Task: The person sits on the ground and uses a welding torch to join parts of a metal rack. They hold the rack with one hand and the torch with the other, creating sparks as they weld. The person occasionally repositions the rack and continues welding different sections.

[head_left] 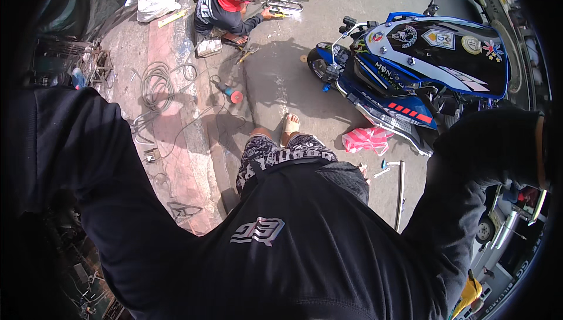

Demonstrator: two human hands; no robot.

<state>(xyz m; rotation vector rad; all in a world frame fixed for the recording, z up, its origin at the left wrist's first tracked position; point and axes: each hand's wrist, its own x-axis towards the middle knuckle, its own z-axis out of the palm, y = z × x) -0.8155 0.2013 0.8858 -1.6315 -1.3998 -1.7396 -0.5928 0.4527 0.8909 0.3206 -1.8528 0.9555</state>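
Observation:
Both of my arms are raised to the sides in black sleeves, the left sleeve (pixel 111 162) and the right sleeve (pixel 463 167) filling the picture's edges. Neither hand shows; both lie beyond the dark rim. Ahead of my feet, an angle grinder (pixel 223 88) with a red disc rests on the ground, its cord trailing off to the left. A blue, black and white motorcycle (pixel 410 56) stands at my right. Below it lies a pink-and-white striped plastic bag (pixel 366 140). A thin metal bar (pixel 401 197) and a small wrench (pixel 382 172) are on the pavement beside my right leg.
A person (pixel 214 12) in a red head covering crouches ahead, holding a yellow tool against a metal frame (pixel 285 6). Coiled cable (pixel 155 88) lies at the left on the reddish pavement, with a white sack (pixel 151 2) farther off. Scrap metal crowds the left edge; vehicles line the right.

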